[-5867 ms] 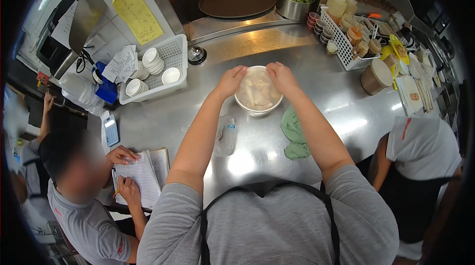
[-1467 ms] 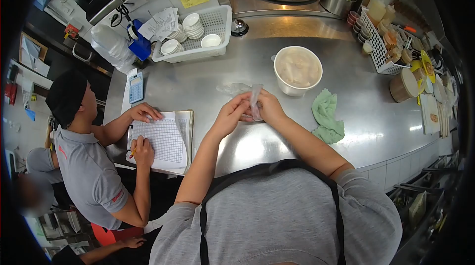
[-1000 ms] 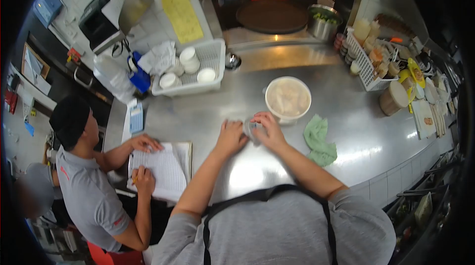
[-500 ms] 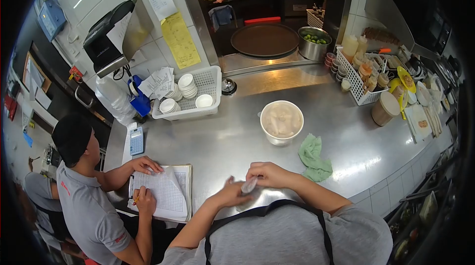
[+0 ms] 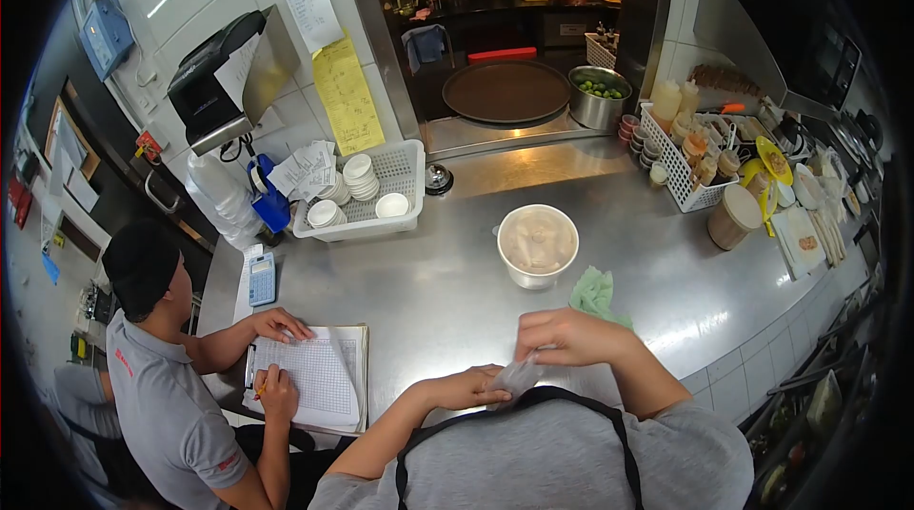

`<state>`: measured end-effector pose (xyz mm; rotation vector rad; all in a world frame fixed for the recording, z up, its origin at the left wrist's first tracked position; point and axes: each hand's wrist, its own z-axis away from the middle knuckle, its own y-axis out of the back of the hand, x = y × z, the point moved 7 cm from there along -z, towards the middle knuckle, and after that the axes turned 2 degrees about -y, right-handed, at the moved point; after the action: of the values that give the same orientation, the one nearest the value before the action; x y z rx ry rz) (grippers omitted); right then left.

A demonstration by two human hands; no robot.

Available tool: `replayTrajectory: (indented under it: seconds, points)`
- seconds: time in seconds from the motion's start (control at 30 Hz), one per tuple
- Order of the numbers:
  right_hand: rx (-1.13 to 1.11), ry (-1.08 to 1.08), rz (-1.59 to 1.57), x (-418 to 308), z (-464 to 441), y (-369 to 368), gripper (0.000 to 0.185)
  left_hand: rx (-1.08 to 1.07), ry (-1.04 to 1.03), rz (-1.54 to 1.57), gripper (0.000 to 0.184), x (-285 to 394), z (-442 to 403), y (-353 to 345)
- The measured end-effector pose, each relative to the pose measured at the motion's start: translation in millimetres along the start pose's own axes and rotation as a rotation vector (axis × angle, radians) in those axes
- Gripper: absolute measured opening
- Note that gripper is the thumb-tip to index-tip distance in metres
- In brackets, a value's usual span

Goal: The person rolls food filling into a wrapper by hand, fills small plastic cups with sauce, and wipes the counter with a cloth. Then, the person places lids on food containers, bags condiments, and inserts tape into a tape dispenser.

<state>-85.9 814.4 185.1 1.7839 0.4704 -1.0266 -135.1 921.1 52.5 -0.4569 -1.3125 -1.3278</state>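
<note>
Close to my chest, a thin piece of clear plastic (image 5: 517, 378), perhaps a bag, stretches between my two hands. My left hand (image 5: 464, 388) holds its lower left side, fingers closed together against it. Higher up and to the right, my right hand (image 5: 564, 337) pinches the plastic with fingers bent downward. Beyond them on the steel counter stands a white tub (image 5: 537, 245) with a see-through cover and pale brownish contents. A crumpled green cloth (image 5: 594, 293) lies right of the tub, partly hidden behind my right hand.
At my left a person (image 5: 171, 377) writes on a gridded pad (image 5: 314, 372); a calculator (image 5: 262, 280) lies beyond. A grey basket (image 5: 367, 224) holds small white cups, near a bell (image 5: 438, 179). Rightward stand a brown container (image 5: 734, 217) and a white sauce basket (image 5: 681, 172).
The plastic was bunched small between my hands and is now drawn out longer. My right hand has moved up and right, covering part of the green cloth; my left hand moved slightly right.
</note>
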Motion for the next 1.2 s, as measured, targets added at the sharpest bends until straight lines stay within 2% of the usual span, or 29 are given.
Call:
replayTrajectory:
  seconds: [0.07, 0.17, 0.23, 0.27, 0.3, 0.33, 0.37, 0.4, 0.43, 0.47, 0.53, 0.57, 0.6, 0.63, 0.7, 0.73, 0.77, 0.83, 0.87, 0.9, 0.93, 0.97, 1.0, 1.07, 1.1, 1.17, 1.2]
  points:
    - [0.093, 0.024, 0.027, -6.1, 9.9, 24.9, 0.011, 0.017, -0.099, 0.108, 0.037, 8.1, -1.7, -0.8]
    - [0.406, 0.007, 0.082, -4.7, 38.9, 69.5, 0.011, 0.136, -0.042, 0.274, 0.036, 8.0, 4.5, -2.2]
    - [1.015, -0.030, -0.201, 21.8, 89.4, 121.2, 0.018, 0.173, -0.060, 0.187, 0.032, -18.2, 6.9, -14.6]
    - [1.019, -0.029, -0.194, 11.6, 89.1, 124.8, 0.018, 0.271, 0.037, 0.241, 0.031, -34.5, 9.8, -14.1]
    - [0.918, -0.029, 0.140, -17.1, 79.7, 122.9, 0.027, 0.369, 0.135, 0.296, 0.030, -41.1, 11.8, -9.0]
    - [0.801, -0.026, 0.466, -37.0, 64.8, 114.7, 0.036, 0.415, 0.152, 0.098, 0.026, -37.0, 9.2, 0.1]
    - [0.558, 0.024, 0.412, -42.9, 34.2, 82.8, 0.045, 0.417, 0.154, 0.094, 0.026, -28.7, 4.6, 9.4]
    - [0.315, 0.072, 0.350, -49.6, 8.9, 38.4, 0.055, 0.386, 0.238, -0.109, 0.025, -22.2, 0.1, 18.2]
    - [0.198, -0.014, 0.410, -33.7, -1.9, 1.0, 0.058, 0.351, 0.321, -0.313, 0.025, -16.2, -2.8, 24.7]
    - [0.080, -0.099, 0.472, -6.4, -8.0, -32.1, 0.062, 0.430, 0.375, -0.385, 0.022, -8.3, -2.0, 32.0]
    - [-0.089, -0.320, 0.537, 48.9, -12.0, -61.1, 0.050, 0.500, 0.307, -0.381, 0.021, -2.0, 4.3, 41.4]
    - [-0.089, -0.313, 0.543, 70.2, -9.2, -70.3, 0.050, 0.570, 0.234, -0.375, 0.020, 2.7, 9.6, 48.4]
    - [-0.164, -0.333, 0.377, 95.1, -0.2, -82.3, 0.041, 0.659, 0.096, -0.477, 0.021, 4.7, 21.1, 50.4]
    - [-0.239, -0.352, 0.213, 106.9, 3.8, -88.1, 0.034, 0.672, 0.095, -0.483, 0.021, 10.2, 32.2, 56.3]
    - [-0.262, -0.408, 0.278, 70.6, 7.0, -64.1, 0.027, 0.347, 0.419, -0.505, 0.021, 3.1, 42.9, 46.4]
    - [-0.278, -0.471, 0.325, 58.0, 10.2, -56.7, 0.021, 0.228, 0.520, -0.426, 0.022, -7.6, 39.4, 37.8]
    - [-0.280, -0.473, 0.319, 54.8, 10.3, -57.0, 0.021, 0.223, 0.522, -0.422, 0.022, -13.5, 34.5, 33.0]
    - [-0.243, -0.346, 0.384, 41.8, 6.9, -57.3, 0.017, 0.460, 0.178, -0.494, 0.027, -7.2, 19.2, 33.6]
    - [-0.241, -0.347, 0.381, 37.4, 7.5, -56.3, 0.017, 0.499, 0.013, -0.298, 0.034, -2.7, 11.0, 35.3]
    - [-0.208, -0.269, 0.382, 26.8, 6.6, -53.0, 0.018, 0.494, 0.012, -0.298, 0.034, -3.6, 7.8, 31.4]
    - [-0.173, -0.194, 0.388, 18.7, 6.1, -47.3, 0.018, 0.570, -0.081, -0.318, 0.031, 3.8, 7.0, 32.2]
    - [-0.166, -0.199, 0.394, 19.5, 9.0, -39.4, 0.018, 0.646, -0.178, -0.339, 0.029, 16.2, 8.5, 36.2]
    - [-0.067, -0.226, 0.397, 22.1, 15.0, -23.1, 0.018, 0.641, -0.184, -0.342, 0.029, 19.2, 10.5, 37.7]
    - [0.055, -0.230, 0.454, 29.5, 24.5, 4.9, 0.019, 0.679, -0.067, 0.084, 0.019, 6.3, 22.9, 45.4]
    - [0.059, -0.231, 0.453, 39.8, 25.8, 4.1, 0.019, 0.676, -0.066, 0.083, 0.019, 18.9, 26.5, 48.9]
    - [0.089, -0.274, -0.089, 73.0, 25.1, -5.0, 0.022, 0.648, -0.085, 0.812, 0.014, 32.7, 30.2, 52.4]
    - [0.152, -0.380, -0.361, 94.1, 23.3, -28.3, 0.026, 0.764, -0.172, 0.949, 0.012, 37.5, 26.3, 55.5]
